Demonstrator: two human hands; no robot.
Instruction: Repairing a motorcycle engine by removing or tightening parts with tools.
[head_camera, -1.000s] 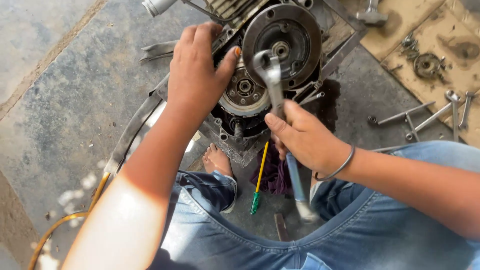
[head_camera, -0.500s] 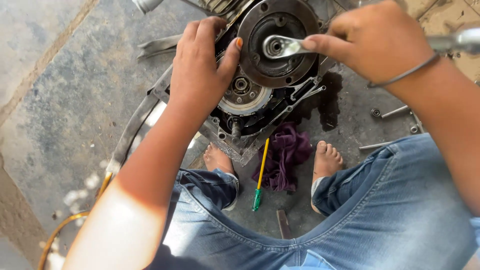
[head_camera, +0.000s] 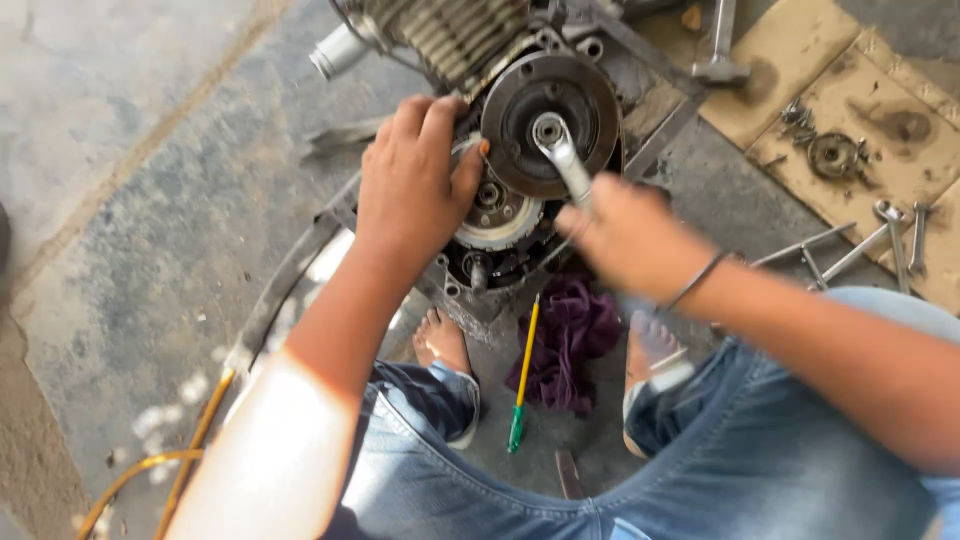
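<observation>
concrete floor (head_camera: 150, 200); left hand (head_camera: 410, 190) grip pressed on engine (head_camera: 500, 200), right hand (head_camera: 625, 235) grip closed round wrench (head_camera: 562, 160) on round cover (head_camera: 550, 125).

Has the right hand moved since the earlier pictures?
Yes. The right hand, gripping the wrench, swung down from beside the round engine rotor to below it.
</observation>
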